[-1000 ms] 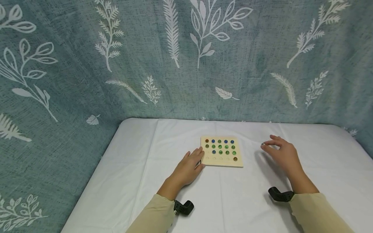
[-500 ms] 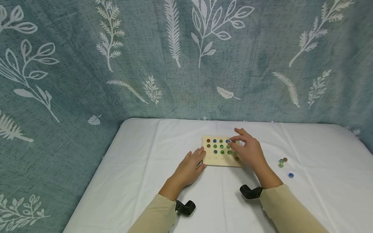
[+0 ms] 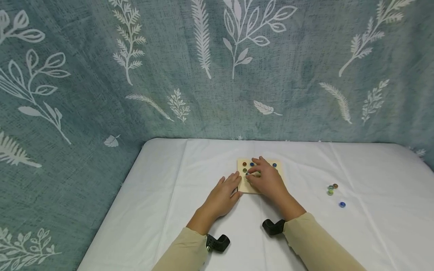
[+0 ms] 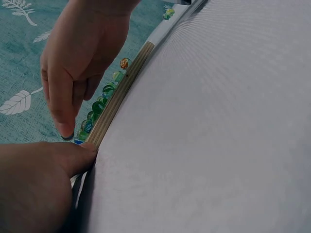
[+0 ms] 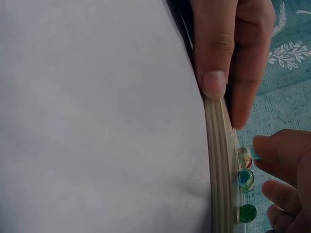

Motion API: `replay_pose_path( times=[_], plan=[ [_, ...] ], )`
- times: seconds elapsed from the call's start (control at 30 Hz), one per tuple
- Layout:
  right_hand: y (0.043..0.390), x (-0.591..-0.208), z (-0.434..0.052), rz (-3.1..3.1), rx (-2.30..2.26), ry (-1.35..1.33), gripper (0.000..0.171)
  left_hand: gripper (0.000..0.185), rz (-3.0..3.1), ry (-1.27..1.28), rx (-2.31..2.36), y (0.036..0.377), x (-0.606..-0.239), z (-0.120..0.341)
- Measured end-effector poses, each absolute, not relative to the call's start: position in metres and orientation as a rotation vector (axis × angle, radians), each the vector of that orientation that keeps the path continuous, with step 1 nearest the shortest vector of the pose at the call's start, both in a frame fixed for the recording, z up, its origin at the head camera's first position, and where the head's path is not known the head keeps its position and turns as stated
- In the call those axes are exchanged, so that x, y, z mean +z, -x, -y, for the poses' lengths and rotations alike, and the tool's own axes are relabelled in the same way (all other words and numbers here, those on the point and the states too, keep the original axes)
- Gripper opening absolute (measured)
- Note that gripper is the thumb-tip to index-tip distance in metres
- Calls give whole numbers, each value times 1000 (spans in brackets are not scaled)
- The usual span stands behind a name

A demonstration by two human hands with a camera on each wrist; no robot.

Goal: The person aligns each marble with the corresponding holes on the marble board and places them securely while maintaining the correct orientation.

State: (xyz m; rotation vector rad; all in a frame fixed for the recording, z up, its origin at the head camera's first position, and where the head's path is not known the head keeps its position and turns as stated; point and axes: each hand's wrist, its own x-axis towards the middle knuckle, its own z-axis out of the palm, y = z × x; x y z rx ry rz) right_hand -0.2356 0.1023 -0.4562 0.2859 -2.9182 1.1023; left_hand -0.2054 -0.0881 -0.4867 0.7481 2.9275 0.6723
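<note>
A pale wooden board (image 3: 245, 187) with rows of round hollows lies on the white cloth, several glass marbles seated in it. My left hand (image 3: 221, 197) rests at the board's left side, its fingers extended along that edge and the thumb (image 5: 214, 83) against the front edge. Over the board's left part, my right hand (image 3: 269, 181) pinches a small dark marble (image 4: 68, 138) between thumb and forefinger. That hand covers much of the board in the head view. From the side, green marbles (image 4: 97, 107) and an orange one (image 4: 125, 63) stand up above the board.
To the right on the cloth (image 3: 305, 233) lie a brown marble (image 3: 335, 186), two greenish marbles (image 3: 330, 192) and a blue marble (image 3: 342, 204). A leaf-patterned curtain (image 3: 217, 128) hangs behind the table and along its left side.
My right hand has moved left with the pinched marble, from the right of the board to over its left part, uncovering the loose marbles. The left hand stays at the board's edge.
</note>
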Motion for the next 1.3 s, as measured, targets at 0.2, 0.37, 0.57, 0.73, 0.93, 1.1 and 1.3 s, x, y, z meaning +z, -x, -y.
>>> replay_pose_path(
  times=[0.2,0.37,0.57,0.73,0.93,1.1,1.3],
  plan=[
    [235,-456,-96,2940,951,-366,19,58,-2934,-762,659,206,-487,88],
    [235,-457,-92,2950,850,-402,20,58,-2932,-762,664,205,-486,89],
    [235,-456,-90,2946,807,-412,21,58,-2933,-771,660,204,-483,89],
    [235,-456,-90,2960,805,-401,22,58,-2931,-768,653,204,-485,89],
    [235,-453,-93,2972,834,-379,22,58,-2937,-770,635,205,-486,88],
    [234,-446,-104,2958,915,-314,24,59,-2934,-756,651,205,-487,88],
    [234,-436,-130,2943,1021,-173,28,59,-2938,-734,686,205,-488,87]
  ],
)
